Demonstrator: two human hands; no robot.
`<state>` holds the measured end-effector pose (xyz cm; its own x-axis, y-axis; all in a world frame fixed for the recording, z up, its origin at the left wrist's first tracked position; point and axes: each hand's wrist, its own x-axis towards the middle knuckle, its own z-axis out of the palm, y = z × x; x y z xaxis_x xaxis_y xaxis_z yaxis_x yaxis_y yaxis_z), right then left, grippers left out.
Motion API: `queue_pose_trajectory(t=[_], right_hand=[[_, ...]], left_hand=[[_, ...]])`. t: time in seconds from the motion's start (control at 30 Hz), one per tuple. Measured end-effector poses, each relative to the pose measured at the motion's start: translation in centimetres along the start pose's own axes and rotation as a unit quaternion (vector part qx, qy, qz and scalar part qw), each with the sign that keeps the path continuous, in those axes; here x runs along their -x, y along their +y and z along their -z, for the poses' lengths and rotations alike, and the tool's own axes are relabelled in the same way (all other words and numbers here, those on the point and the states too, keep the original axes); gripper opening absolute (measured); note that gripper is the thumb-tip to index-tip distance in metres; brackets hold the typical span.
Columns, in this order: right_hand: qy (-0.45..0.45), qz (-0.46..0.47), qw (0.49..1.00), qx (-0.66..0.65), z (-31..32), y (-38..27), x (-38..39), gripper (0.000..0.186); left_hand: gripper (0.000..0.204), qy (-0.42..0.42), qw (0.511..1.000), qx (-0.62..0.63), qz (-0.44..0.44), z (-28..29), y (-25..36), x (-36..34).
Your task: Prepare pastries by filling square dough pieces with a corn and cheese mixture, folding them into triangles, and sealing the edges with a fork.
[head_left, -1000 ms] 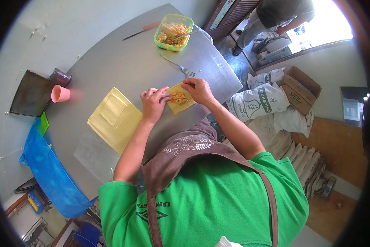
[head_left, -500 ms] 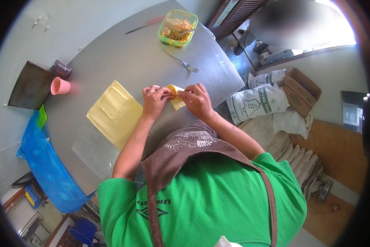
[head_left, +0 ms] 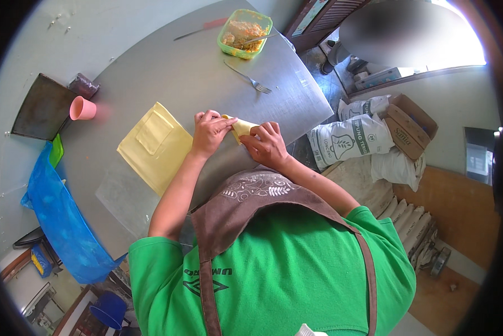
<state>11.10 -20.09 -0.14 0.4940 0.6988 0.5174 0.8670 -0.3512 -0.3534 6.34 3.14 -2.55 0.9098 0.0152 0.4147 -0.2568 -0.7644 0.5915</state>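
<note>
Yellow wrapper pinched between both hands' grip.

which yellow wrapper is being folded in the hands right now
The small rolled wrapper pinched between left hand and right hand; the flat stack of sheets lies untouched beside them.

Pale yellow wrapper here, matching the pale yellow sheets on the grey metal table. Green tub of orange-beige filling, pink cup, blue plastic bag. Green shirt under a brown apron with a white leaf pattern.
</note>
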Motion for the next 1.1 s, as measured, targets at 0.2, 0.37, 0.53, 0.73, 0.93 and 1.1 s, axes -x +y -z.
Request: queue_pose_trajectory(t=[0.2,0.37,0.53,0.73,0.93,1.1], right_hand=[[-0.005,0.003,1.0,0.021,-0.1,0.3,0.5,0.025],[-0.024,0.007,0.999,0.023,-0.3,0.5,0.9,0.027],[-0.055,0.018,0.998,0.03,-0.4,0.9,1.4,0.033],[-0.107,0.012,0.994,0.035,0.2,0.3,1.5,0.037],[-0.068,-0.026,0.997,0.032,0.0,-0.1,2.5,0.035],[-0.099,-0.04,0.994,0.032,-0.1,-0.3,2.5,0.034]], left_hand=[[0.027,-0.003,1.0,0.0,-0.007,0.0,-0.4,-0.1],[0.027,-0.026,0.999,0.022,0.005,0.3,-0.7,0.0],[0.026,-0.049,0.998,0.03,0.023,0.7,-0.5,-0.3],[0.025,-0.059,0.997,0.039,0.033,0.8,-0.7,-0.3],[0.031,-0.062,0.996,0.042,0.038,0.9,-0.5,-0.3],[0.024,-0.052,0.997,0.047,0.031,0.7,-0.5,-0.1]])
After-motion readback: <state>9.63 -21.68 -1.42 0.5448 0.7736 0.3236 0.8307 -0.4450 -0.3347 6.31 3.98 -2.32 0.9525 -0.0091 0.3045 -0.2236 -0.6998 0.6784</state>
